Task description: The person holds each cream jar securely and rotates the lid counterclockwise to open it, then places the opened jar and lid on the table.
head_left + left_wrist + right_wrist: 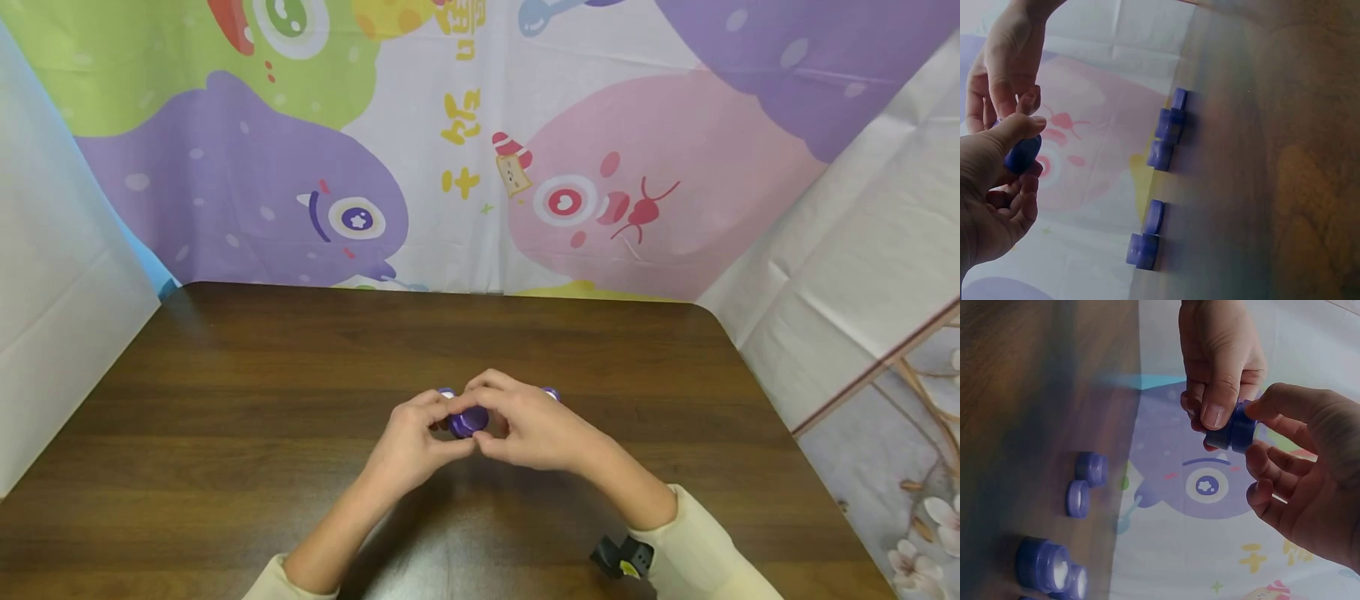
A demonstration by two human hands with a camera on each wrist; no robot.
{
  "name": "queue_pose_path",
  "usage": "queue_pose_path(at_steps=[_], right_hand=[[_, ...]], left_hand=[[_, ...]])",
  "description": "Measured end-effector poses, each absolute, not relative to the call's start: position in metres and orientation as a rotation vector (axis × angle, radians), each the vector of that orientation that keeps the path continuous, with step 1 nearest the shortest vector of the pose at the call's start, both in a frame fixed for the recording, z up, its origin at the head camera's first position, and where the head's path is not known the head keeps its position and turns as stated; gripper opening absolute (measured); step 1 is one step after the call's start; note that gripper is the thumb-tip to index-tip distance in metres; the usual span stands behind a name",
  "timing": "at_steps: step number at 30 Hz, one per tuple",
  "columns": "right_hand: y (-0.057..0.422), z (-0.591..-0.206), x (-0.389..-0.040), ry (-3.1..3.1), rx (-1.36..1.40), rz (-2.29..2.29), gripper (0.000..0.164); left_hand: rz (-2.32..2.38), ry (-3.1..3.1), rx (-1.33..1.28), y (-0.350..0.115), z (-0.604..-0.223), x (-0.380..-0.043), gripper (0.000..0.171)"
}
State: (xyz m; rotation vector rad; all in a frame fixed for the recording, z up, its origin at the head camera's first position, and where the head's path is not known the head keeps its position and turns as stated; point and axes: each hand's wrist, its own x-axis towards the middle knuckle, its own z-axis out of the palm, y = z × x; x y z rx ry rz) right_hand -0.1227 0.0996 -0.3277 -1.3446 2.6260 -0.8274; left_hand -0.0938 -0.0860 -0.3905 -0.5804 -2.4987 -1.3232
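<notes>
A small purple jar (pixel 470 422) is held between both hands above the brown table, and it shows as a dark blue-purple cylinder (pixel 1235 432) in the right wrist view. My left hand (pixel 408 437) grips one end, its thumb lying along the jar's side. With thumb and fingertips, my right hand (pixel 536 425) pinches the wider end; whether that end is a separate lid I cannot tell. Fingers cover much of the jar (pixel 1022 155) in the left wrist view.
Several purple jars and lids stand on the table (pixel 225 467) beyond the hands. The right wrist view shows a jar (pixel 1038 562) with white inside, a ring-shaped lid (pixel 1077 499) and a small jar (pixel 1091 469). A cartoon cloth (pixel 450 250) hangs behind.
</notes>
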Motion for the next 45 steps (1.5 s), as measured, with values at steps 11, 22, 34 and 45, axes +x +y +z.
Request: queue_pose_path(at_steps=[11,22,34,45], right_hand=[[0.0979,-0.3290,-0.1195,2.812,-1.222,-0.855,0.033],[0.0996,-0.3293,-0.1187,2.778,-1.206,-0.822,0.041],[0.0998,-0.3279,-0.1190,2.701,-1.284,-0.845,0.045],[0.1005,-0.3266,-0.1205,2.633,-1.313,-0.811,0.041]], left_hand=[[-1.305,-2.502,-0.582,-0.0856,-0.3881,-0.0925,0.039],[-1.313,-2.511,-0.568,-0.0852,-0.3897,-0.0923,0.041],[-1.275,-2.496,-0.597,-0.0856,-0.3904,-0.0926,0.039],[-1.295,-2.502,-0.594,-0.0853,-0.3890,-0.0927,0.035]])
